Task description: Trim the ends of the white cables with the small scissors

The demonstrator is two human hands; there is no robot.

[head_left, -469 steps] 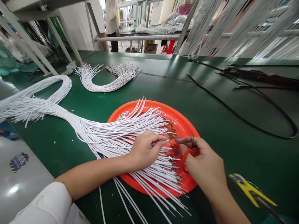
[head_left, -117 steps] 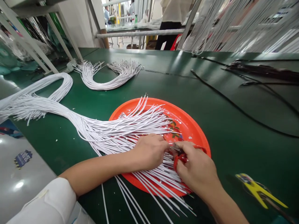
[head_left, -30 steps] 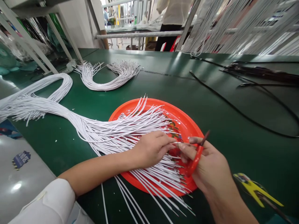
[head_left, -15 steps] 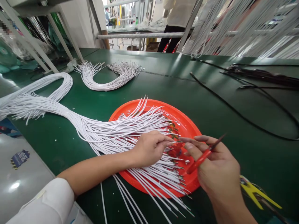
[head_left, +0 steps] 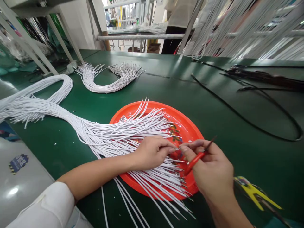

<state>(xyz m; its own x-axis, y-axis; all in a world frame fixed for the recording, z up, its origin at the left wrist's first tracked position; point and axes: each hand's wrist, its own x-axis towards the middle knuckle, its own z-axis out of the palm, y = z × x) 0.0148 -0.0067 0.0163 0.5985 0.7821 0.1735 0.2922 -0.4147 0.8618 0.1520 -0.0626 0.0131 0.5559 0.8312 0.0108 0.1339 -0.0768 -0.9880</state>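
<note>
— What do our hands hold?

— Our left hand [head_left: 150, 153] is closed in a pinch, thumb and forefinger gripping the tip of one thin white cable [head_left: 177, 148] above the tray. Our right hand [head_left: 211, 167] curls around a small red-handled tool with a dark pointed metal tip [head_left: 196, 161]. Its thumb and forefinger come together right at the cable's end (whether they pinch something tiny there, we cannot tell).

— And the rest of the cables?

— We see a thick bundle of thin white cables [head_left: 114, 133] crossing the left rim of the rounded orange-red tray with a flowered middle [head_left: 190, 123]. The ends fan out toward the tray's right rim, and several strands pass over its near rim onto the green table [head_left: 166, 88]. Just inside the left rim sits a little heap of shiny bits [head_left: 123, 119].

— Anything else around us?

— A curved bundle of white cables [head_left: 104, 88] lies toward the table's far edge, left of the tray. Toward the same edge, on the right, we have a cluster of black cables [head_left: 268, 77]. A yellow forked tool [head_left: 255, 191] rests beyond the tray's right rim, near our right forearm.
</note>
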